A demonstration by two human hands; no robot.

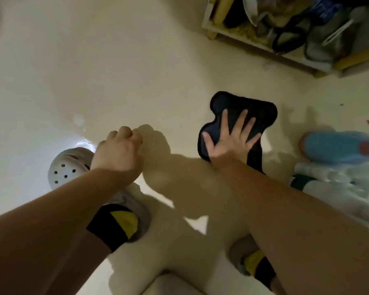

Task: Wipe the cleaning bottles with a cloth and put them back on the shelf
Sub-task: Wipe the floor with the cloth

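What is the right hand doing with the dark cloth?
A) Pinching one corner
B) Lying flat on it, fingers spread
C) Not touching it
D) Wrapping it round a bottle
B: the right hand lies flat, fingers spread, on the dark cloth, which lies on the floor.

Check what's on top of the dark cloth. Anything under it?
On top: the right hand rests flat on the dark cloth, fingers spread, covering its near half. The cloth lies on the pale floor. Anything beneath it is covered and cannot be seen.
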